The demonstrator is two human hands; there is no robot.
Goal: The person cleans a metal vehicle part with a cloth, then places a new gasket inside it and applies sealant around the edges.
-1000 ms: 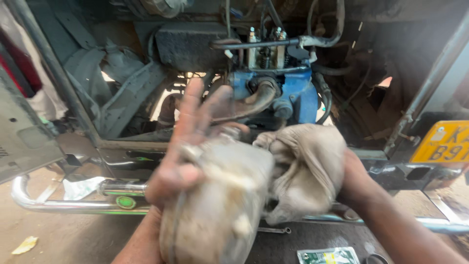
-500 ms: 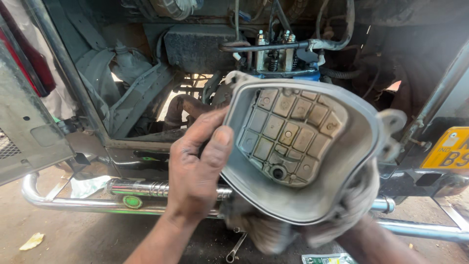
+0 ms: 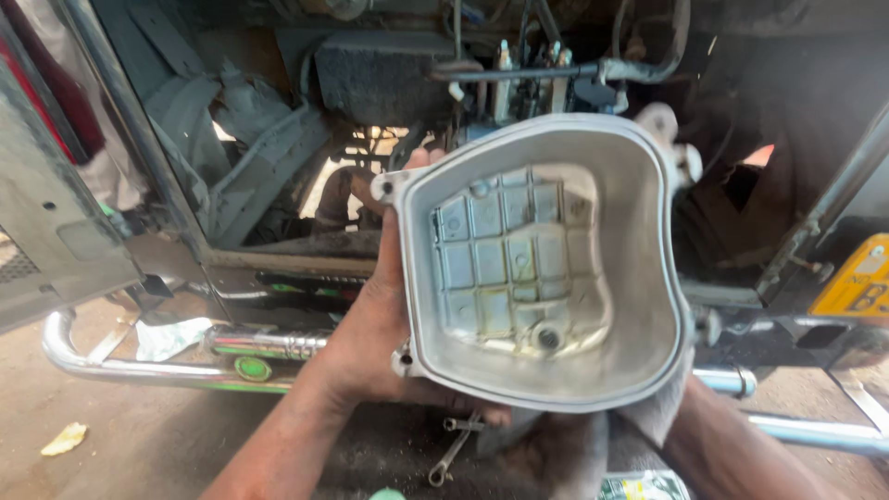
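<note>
— What fills the view, biggest thing first?

— The open engine bay (image 3: 370,139) of a vehicle, running from nine o'clock across to three o'clock along the top. Below it a chrome bumper bar (image 3: 139,370) sweeps out from eight o'clock.

— And in the middle?

— A cast aluminium cover (image 3: 542,268), held up with its hollow, ribbed inside facing the camera, just right of centre.

— Who holds it?

— The left hand (image 3: 370,333) comes up from seven o'clock; its grip is clenched on the cover's left rim, thumb along the edge, fingertips under the bottom lip. The right hand is hidden behind the cover and a grey rag (image 3: 565,454) at five o'clock, so I cannot tell its grip.

— Anything smaller?

— A yellow plate (image 3: 857,287) at three o'clock, a spanner (image 3: 454,449) on the floor at six o'clock, and a yellowish scrap (image 3: 65,438) at eight o'clock.
</note>
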